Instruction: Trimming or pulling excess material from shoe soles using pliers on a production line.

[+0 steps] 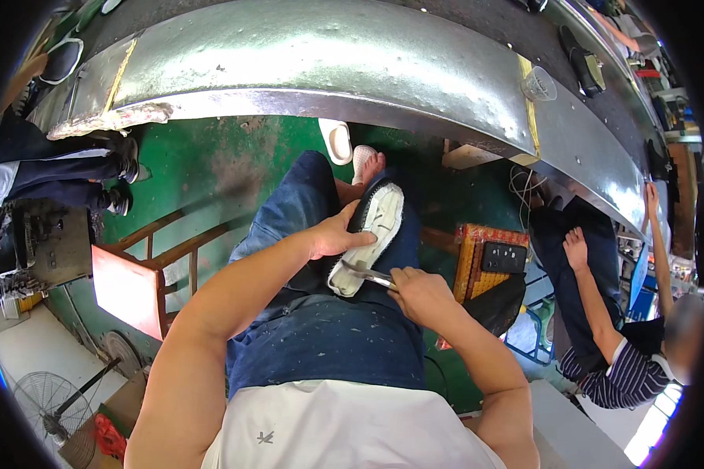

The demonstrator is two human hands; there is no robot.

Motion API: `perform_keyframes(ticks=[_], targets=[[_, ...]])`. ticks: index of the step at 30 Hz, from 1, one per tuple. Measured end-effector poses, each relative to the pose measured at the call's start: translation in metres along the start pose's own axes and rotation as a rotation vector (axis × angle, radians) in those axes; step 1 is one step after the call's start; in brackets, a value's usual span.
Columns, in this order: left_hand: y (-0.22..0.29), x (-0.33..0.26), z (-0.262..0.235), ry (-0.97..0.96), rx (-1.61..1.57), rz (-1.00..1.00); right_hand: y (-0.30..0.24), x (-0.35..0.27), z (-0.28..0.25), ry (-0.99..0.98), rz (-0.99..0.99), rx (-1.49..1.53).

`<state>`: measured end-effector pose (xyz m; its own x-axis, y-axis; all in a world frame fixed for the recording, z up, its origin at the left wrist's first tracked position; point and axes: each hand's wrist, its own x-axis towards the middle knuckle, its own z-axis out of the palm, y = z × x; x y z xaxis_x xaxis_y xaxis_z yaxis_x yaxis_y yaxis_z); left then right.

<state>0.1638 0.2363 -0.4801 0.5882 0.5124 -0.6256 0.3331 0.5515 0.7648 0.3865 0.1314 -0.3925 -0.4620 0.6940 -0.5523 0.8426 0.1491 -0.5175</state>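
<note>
A dark shoe [383, 223] rests bottom up over my lap, its whitish, rough underside facing me and dark creases running along it. My left hand [340, 234] grips its side, with the thumb pressed on the pale bottom. My right hand [421, 293] is closed around the handle of a slim metal hand tool [377, 277]. The tool's head touches the shoe's near end; its exact kind is hard to make out. Below the shoe is my dark blue apron [328, 336], flecked with light specks.
A metal-covered bench [305, 59] curves across the front, with a clear plastic cup [539, 84] and a dark shoe [581, 61] toward the right. At left stand a wooden chair [129, 285] and a fan [48, 414]. Co-workers sit on both sides; a black case [504, 257] lies at right.
</note>
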Motion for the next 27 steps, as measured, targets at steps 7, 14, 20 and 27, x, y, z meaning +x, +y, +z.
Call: perform_keyframes(ticks=[7, 14, 20, 27], targets=[[0.003, -0.001, -0.003, 0.047, 0.084, 0.003, 0.011, -0.012, 0.026, 0.151, -0.034, 0.215], [-0.014, 0.008, 0.003, 0.074, 0.089, 0.029, 0.008, -0.01, 0.011, -0.043, 0.021, 0.168], [-0.009, 0.004, 0.005, 0.08, 0.115, 0.04, 0.02, 0.003, 0.025, 0.095, -0.025, 0.029], [-0.011, -0.007, 0.022, 0.187, 0.403, 0.047, 0.029, -0.026, 0.044, -0.026, 0.111, 0.211]])
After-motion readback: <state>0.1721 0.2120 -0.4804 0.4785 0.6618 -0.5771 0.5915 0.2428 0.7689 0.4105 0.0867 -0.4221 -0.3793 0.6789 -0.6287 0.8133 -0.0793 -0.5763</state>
